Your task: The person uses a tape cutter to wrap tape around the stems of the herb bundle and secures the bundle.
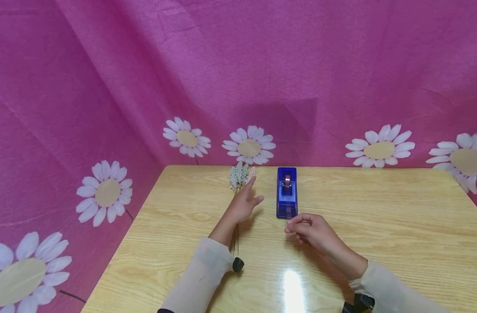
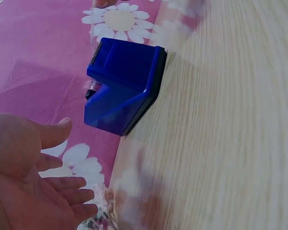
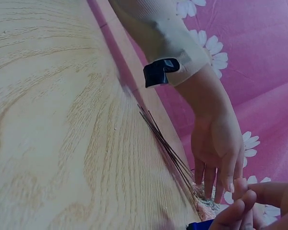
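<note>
A blue tape dispenser (image 1: 287, 204) stands on the table; the left wrist view shows the dispenser (image 2: 125, 81) from its side. At its near end my right hand (image 1: 316, 232) pinches with thumb and fingertips. A faint clear strip of tape (image 2: 92, 31) runs from the dispenser toward those fingertips. Left of the dispenser lies a bunch of artificial flowers (image 1: 238, 176) with pale green and pink heads and thin dark stems (image 3: 165, 148). My left hand (image 1: 242, 206) is over the stems just below the heads, fingers extended; whether it touches them is unclear.
The light wooden table (image 1: 379, 208) ends at a pink cloth (image 1: 261, 65) with white daisies, behind and to the left. Small black devices are on both wrists, one at the left cuff (image 1: 238, 264).
</note>
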`<state>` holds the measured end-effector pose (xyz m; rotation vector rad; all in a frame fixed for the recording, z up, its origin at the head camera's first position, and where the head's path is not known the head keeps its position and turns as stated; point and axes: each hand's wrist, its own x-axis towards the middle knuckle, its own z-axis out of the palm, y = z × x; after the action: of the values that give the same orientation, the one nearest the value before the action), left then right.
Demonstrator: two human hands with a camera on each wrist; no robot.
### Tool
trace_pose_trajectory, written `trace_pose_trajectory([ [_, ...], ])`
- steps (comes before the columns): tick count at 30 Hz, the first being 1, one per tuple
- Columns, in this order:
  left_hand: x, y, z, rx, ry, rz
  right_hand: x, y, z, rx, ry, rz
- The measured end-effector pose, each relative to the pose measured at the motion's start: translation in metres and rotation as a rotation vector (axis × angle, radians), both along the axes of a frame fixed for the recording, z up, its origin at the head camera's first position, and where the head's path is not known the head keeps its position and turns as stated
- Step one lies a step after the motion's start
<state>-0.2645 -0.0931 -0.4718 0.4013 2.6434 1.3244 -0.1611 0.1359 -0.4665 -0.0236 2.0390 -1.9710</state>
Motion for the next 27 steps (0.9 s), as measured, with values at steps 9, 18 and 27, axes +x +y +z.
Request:
trace_pose_trajectory([
  [9,0.007,-0.018,0.0,0.029,0.013,0.082,0.0,0.0,0.0,-0.007,0.003,-0.009],
  [18,0.016,-0.032,-0.008,0.043,0.003,0.183,0.0,0.0,0.0,-0.031,-0.003,-0.006],
  [27,0.02,-0.039,-0.022,0.068,-0.039,0.24,0.001,0.0,-0.001,-0.037,-0.002,-0.002],
])
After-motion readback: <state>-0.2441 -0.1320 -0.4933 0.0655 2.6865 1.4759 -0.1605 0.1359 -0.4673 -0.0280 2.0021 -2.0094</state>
